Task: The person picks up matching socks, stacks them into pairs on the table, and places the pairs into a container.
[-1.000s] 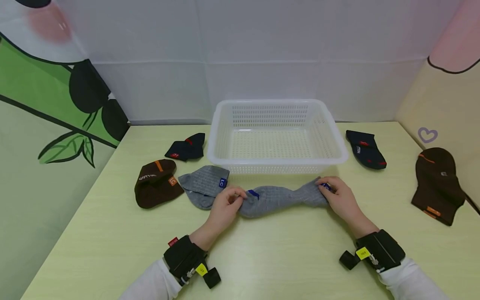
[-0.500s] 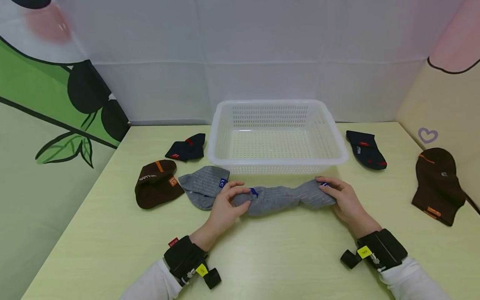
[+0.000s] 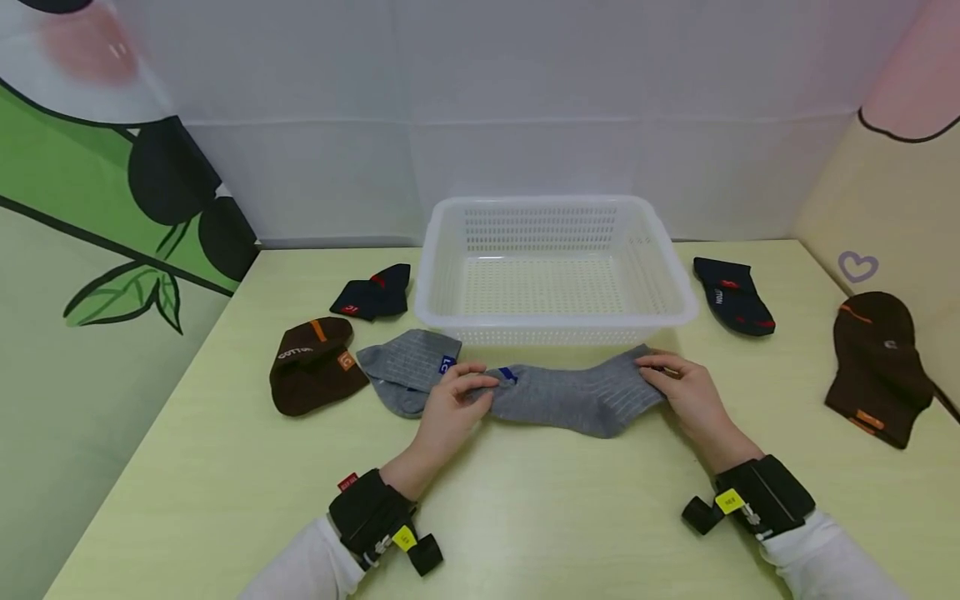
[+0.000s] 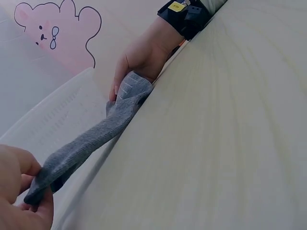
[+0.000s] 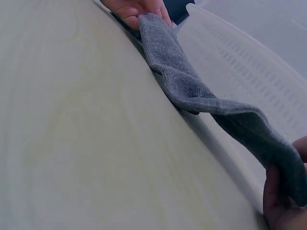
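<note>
My left hand [image 3: 451,408] pinches the toe end of a grey sock [image 3: 558,398], fingers [image 4: 25,162] closed down to the fabric. My right hand [image 3: 694,406] pinches the cuff likewise. The sock spans between both, just in front of the white basket [image 3: 555,322]. A second grey sock [image 3: 401,367] lies on the table [image 3: 555,508] beside my left hand.

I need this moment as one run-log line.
left hand: pinches gray sock, toe end | right hand: pinches cuff end | basket: beyond sock | second gray sock: beside left hand
</note>
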Action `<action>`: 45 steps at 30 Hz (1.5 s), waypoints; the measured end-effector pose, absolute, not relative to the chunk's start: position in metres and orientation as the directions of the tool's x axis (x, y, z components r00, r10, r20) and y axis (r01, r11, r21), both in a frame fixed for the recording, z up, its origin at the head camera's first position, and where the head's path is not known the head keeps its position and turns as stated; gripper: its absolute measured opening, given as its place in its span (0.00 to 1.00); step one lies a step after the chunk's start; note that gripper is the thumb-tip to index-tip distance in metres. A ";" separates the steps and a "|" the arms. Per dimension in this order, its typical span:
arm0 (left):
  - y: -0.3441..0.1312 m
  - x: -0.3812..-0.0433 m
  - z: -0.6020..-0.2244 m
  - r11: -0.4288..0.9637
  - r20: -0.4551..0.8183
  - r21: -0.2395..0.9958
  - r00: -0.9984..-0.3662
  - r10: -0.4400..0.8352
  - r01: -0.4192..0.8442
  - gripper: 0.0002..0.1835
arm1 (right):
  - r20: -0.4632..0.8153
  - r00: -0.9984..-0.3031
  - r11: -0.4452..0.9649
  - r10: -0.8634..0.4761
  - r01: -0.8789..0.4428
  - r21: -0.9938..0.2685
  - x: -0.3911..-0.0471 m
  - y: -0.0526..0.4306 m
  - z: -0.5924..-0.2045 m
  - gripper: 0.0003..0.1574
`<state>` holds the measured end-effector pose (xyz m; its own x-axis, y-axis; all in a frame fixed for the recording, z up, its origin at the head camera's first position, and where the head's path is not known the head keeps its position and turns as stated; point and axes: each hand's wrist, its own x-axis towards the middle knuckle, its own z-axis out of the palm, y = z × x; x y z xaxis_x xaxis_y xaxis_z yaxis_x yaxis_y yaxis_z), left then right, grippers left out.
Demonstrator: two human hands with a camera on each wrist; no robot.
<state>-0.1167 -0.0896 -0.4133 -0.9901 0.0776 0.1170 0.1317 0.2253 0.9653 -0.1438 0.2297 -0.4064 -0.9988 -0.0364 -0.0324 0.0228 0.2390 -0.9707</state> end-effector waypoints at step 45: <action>-0.085 -0.109 -0.409 0.640 0.052 0.711 -0.929 0.367 0.292 0.20 | 0.228 -0.877 0.628 -0.423 -0.465 -0.624 -0.143 0.225 -0.411 0.15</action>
<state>-0.1093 -0.0850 -0.4095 -0.9289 0.3667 0.0521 0.2925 0.6399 0.7106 -0.1426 0.2253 -0.4114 -0.8768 -0.4234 0.2281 -0.4654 0.6276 -0.6241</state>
